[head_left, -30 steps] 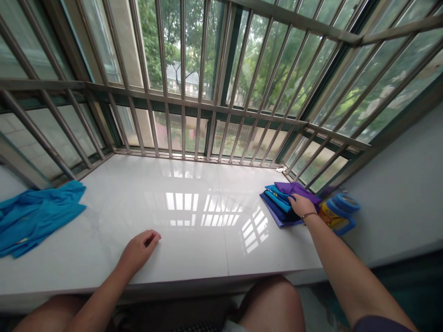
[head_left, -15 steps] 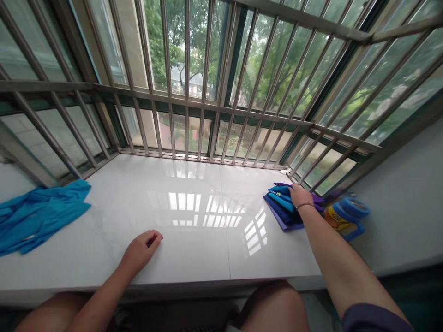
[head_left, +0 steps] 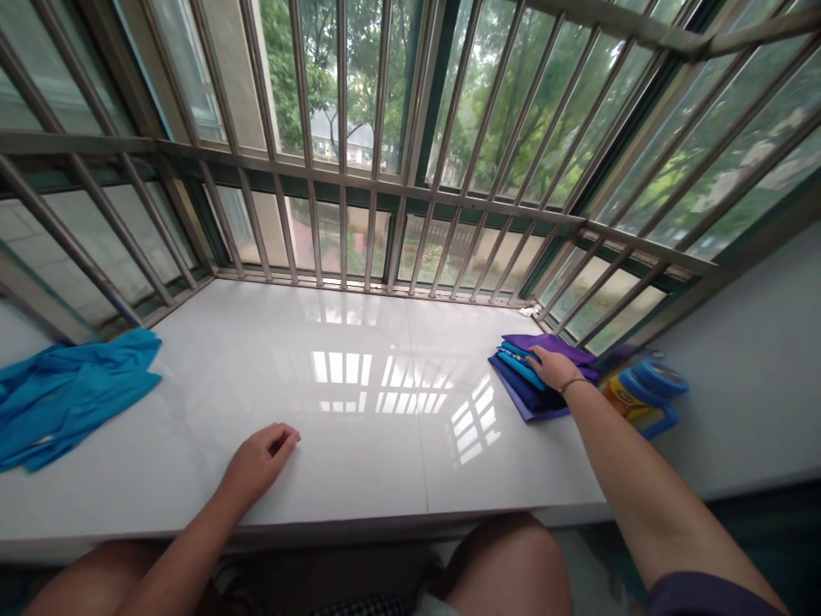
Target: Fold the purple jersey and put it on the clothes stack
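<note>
My right hand (head_left: pixel 552 369) rests on a pile of folded cloth (head_left: pixel 521 389) in dark blue, bright blue and purple at the right of the white ledge. Its fingers lie on the bright blue layer, and whether they pinch it I cannot make out. Beside the hand, a purple cloth (head_left: pixel 557 346) spreads over the back of the pile. My left hand (head_left: pixel 262 462) rests near the ledge's front edge with its fingers curled together and nothing visible in them. A crumpled turquoise garment (head_left: pixel 77 393) lies at the far left.
A blue and yellow jug (head_left: pixel 646 393) with a handle stands right of the pile, by the wall. Metal bars (head_left: pixel 342 231) run along the windows behind the white ledge (head_left: pixel 359 479). A small white scrap (head_left: pixel 528 310) lies in the back right corner.
My right hand has shifted slightly towards me and to the right on the pile. More of the purple cloth shows behind it. My left hand has stayed in place.
</note>
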{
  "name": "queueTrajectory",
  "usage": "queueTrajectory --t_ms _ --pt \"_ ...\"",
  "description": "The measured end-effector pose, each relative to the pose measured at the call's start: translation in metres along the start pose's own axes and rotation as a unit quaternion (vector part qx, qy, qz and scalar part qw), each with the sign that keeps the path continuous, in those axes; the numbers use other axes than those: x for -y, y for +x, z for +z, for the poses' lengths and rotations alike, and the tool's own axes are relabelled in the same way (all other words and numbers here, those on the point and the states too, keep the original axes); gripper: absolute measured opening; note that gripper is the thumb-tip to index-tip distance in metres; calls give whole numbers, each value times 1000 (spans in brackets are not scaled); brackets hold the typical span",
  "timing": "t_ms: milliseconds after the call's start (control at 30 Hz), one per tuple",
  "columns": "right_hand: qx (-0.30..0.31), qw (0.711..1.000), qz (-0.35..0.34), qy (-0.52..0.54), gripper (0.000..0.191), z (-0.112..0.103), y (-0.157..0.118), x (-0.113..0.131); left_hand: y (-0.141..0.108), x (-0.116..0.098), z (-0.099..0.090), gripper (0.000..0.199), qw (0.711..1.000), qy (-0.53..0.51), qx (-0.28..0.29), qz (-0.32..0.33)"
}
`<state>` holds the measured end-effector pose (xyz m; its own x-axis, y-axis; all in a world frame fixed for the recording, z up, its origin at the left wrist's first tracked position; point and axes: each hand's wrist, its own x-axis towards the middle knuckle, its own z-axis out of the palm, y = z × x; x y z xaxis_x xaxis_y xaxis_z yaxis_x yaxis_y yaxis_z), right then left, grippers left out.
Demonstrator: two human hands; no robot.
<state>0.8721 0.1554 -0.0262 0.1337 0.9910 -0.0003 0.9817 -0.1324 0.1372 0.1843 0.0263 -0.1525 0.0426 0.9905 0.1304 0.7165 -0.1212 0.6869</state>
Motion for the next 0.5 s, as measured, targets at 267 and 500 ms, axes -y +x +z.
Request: queueTrajectory --t_ms 267,500 --pt "-29 998 61 15 50 -11 4 -26 -1 0 0 37 1000 -2 4 -4" --pt "-96 994 51 22 50 -13 -16 -53 0 -2 -1 40 1000 -7 2 1"
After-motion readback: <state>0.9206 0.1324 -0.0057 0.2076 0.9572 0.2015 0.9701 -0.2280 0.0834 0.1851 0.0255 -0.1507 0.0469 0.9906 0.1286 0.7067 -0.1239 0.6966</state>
